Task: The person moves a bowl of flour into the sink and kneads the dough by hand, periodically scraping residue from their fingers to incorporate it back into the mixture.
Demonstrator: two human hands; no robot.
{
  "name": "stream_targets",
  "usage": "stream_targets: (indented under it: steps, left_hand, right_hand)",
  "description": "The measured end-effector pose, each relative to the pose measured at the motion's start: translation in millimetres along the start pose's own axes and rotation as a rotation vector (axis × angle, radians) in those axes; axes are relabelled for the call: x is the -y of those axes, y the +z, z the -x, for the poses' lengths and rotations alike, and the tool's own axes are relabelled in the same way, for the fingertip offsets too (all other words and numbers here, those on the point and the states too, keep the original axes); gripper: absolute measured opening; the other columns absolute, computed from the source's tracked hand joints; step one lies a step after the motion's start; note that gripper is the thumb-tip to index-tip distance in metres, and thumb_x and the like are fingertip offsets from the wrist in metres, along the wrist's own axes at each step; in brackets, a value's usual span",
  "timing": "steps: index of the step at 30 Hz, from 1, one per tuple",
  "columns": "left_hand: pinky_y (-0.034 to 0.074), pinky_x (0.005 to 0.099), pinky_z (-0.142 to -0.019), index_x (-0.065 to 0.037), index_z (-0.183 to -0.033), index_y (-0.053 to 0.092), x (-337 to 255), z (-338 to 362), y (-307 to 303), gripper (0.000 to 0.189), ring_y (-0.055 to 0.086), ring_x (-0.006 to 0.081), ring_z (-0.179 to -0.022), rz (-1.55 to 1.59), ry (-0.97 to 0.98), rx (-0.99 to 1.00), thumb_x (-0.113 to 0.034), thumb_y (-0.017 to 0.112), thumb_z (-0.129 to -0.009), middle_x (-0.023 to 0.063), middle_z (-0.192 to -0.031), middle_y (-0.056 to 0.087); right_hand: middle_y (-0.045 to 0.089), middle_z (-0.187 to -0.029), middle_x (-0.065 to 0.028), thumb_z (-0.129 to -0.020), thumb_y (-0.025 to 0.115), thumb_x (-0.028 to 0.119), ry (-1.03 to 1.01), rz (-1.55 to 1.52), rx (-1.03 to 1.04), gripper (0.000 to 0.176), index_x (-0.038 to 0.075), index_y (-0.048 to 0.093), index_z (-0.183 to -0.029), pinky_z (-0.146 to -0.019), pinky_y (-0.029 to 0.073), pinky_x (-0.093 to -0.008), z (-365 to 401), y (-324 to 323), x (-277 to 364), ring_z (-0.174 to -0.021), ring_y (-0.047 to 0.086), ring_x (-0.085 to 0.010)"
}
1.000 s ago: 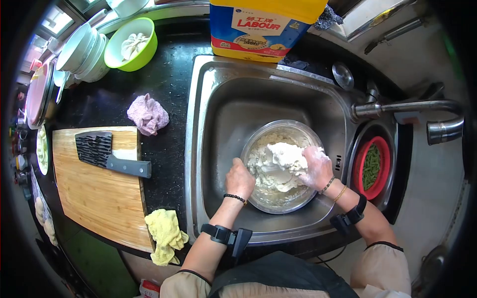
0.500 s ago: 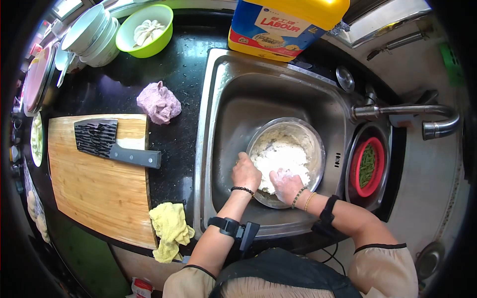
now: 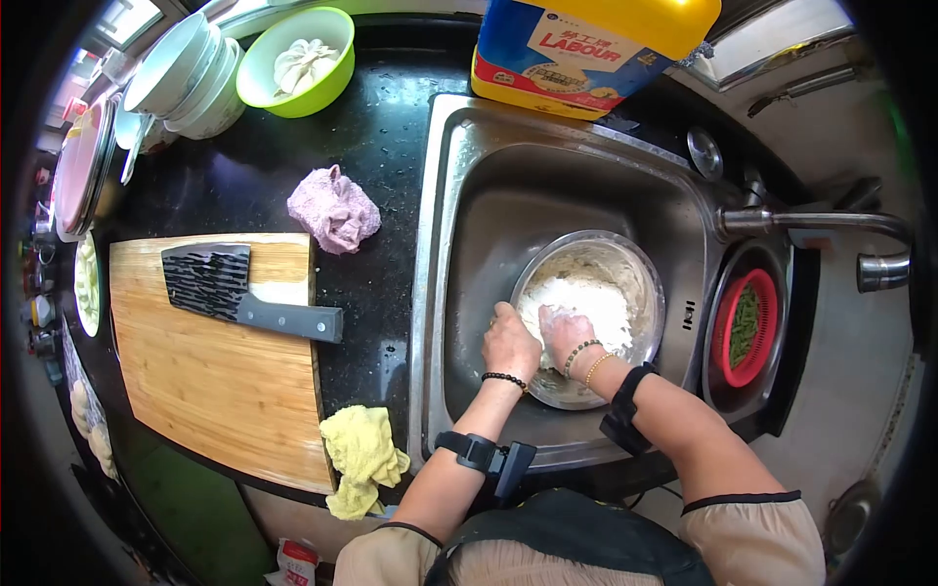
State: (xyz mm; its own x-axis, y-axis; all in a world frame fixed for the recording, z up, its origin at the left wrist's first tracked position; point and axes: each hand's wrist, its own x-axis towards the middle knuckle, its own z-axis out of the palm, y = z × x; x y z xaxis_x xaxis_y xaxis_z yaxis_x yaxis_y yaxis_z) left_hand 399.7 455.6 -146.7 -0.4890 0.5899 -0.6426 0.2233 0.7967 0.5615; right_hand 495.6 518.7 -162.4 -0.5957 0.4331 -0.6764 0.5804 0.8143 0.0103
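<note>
A steel bowl (image 3: pixel 650 322) stands in the sink (image 3: pixel 489 195) with white dough or flour (image 3: pixel 591 305) inside. My left hand (image 3: pixel 511 342) is closed round the left rim of the bowl, its thumb up at the edge. My right hand (image 3: pixel 570 337) reaches over the near side into the bowl, its fingers bent and pressed into the white dough; the fingertips are partly hidden and coated white.
Left of the sink are a cutting board (image 3: pixel 215 391) with a cleaver (image 3: pixel 249 293), a purple cloth (image 3: pixel 334 210) and a yellow cloth (image 3: pixel 362 459). Behind are a green bowl (image 3: pixel 337 83), stacked bowls (image 3: pixel 176 78) and a jug (image 3: pixel 586 54). The faucet (image 3: pixel 821 223) and red basket (image 3: pixel 770 332) are right.
The whole view has shifted, so the scene sits further right. Within the bowl, my right hand has moved a little left and up, closer to my left hand.
</note>
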Motion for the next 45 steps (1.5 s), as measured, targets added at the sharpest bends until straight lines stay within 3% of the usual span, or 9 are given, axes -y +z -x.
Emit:
stream_targets:
  steps: [13,16,20,22,24,26,38,40,45]
  left_hand:
    - [0.044,0.0480,-0.077,0.008,-0.092,0.041,2.6,-2.9,2.0,0.024,0.056,0.0457,-0.084,-0.058,0.052,-0.008,-0.002,0.049,-0.073,0.0329,-0.083,0.057]
    - [0.043,0.0459,-0.083,0.007,-0.095,0.041,-2.7,-1.5,-3.9,0.028,0.055,0.0440,-0.091,-0.069,0.020,0.050,-0.003,0.052,-0.071,0.0316,-0.090,0.057]
    - [0.044,0.0483,-0.076,0.009,-0.091,0.042,3.2,-2.3,0.0,0.021,0.056,0.0459,-0.084,-0.075,0.110,-0.007,-0.002,0.046,-0.073,0.0334,-0.082,0.056]
    - [0.044,0.0486,-0.076,0.009,-0.091,0.042,1.9,-1.0,-1.7,0.021,0.056,0.0461,-0.084,-0.069,0.108,0.003,-0.002,0.045,-0.074,0.0335,-0.083,0.056]
    - [0.044,0.0489,-0.076,0.009,-0.091,0.042,-1.5,-2.0,-4.1,0.020,0.056,0.0462,-0.084,-0.065,0.107,0.008,-0.002,0.045,-0.074,0.0337,-0.083,0.056]
    - [0.043,0.0470,-0.081,0.008,-0.093,0.042,-2.9,-3.7,-5.1,0.025,0.055,0.0444,-0.089,-0.093,0.040,0.051,-0.001,0.050,-0.071,0.0324,-0.089,0.057]
    - [0.044,0.0486,-0.075,0.008,-0.090,0.040,1.9,-3.3,-2.7,0.020,0.057,0.0452,-0.080,-0.151,0.124,0.032,-0.003,0.046,-0.074,0.0327,-0.080,0.057]
    - [0.044,0.0487,-0.075,0.008,-0.090,0.040,-1.8,-1.9,-4.5,0.020,0.057,0.0452,-0.081,-0.139,0.115,0.040,-0.003,0.046,-0.075,0.0324,-0.081,0.057]
    - [0.044,0.0487,-0.076,0.007,-0.090,0.040,0.2,-2.2,-4.1,0.019,0.057,0.0453,-0.082,-0.120,0.102,0.047,-0.003,0.045,-0.075,0.0319,-0.082,0.057]
  right_hand:
    - [0.065,-0.090,-0.0116,-0.074,0.057,0.008,-0.075,0.018,0.101,0.032,0.006,0.054,-0.106,-0.072,0.050,-0.0326,-34.4,-19.3,-24.4,-0.087,0.063,-0.0239]
    - [0.061,-0.095,-0.0153,-0.065,0.065,0.015,-0.126,-0.081,0.088,0.047,0.004,0.049,-0.107,-0.072,0.050,-0.0369,-21.2,-13.6,-32.1,-0.090,0.060,-0.0305]
    - [0.046,-0.121,-0.0180,-0.062,0.068,0.029,-0.234,-0.287,-0.062,0.059,0.006,0.048,-0.113,-0.083,0.045,-0.0409,7.4,-17.5,-54.7,-0.108,0.049,-0.0332]
    - [0.045,-0.124,-0.0183,-0.065,0.067,0.039,-0.209,-0.407,-0.374,0.063,0.006,0.050,-0.115,-0.086,0.044,-0.0409,3.5,-23.9,-68.6,-0.108,0.049,-0.0339]
    - [0.048,-0.122,-0.0195,-0.064,0.064,0.051,-0.099,-0.409,-0.351,0.069,0.005,0.054,-0.113,-0.089,0.042,-0.0399,-27.3,-27.2,-68.3,-0.108,0.050,-0.0351]
    - [0.054,-0.115,-0.0201,-0.060,0.063,0.059,-0.019,-0.405,0.128,0.074,0.005,0.057,-0.110,-0.089,0.042,-0.0392,-57.5,-32.3,-59.2,-0.106,0.052,-0.0340]
    - [0.061,-0.105,-0.0129,-0.059,0.062,0.055,-0.428,-0.216,0.304,0.059,0.016,0.062,-0.103,-0.084,0.045,-0.0396,-20.9,-31.1,-37.0,-0.100,0.056,-0.0307]
    - [0.059,-0.106,-0.0082,-0.059,0.065,0.055,-0.524,-0.382,-0.116,0.053,0.014,0.063,-0.092,-0.090,0.039,-0.0421,9.3,-9.6,-47.6,-0.102,0.054,-0.0277]
    - [0.057,-0.105,-0.0071,-0.066,0.062,0.051,-0.426,-0.352,-0.348,0.043,0.012,0.061,-0.084,-0.095,0.029,-0.0468,79.3,-4.8,-58.3,-0.108,0.048,-0.0248]
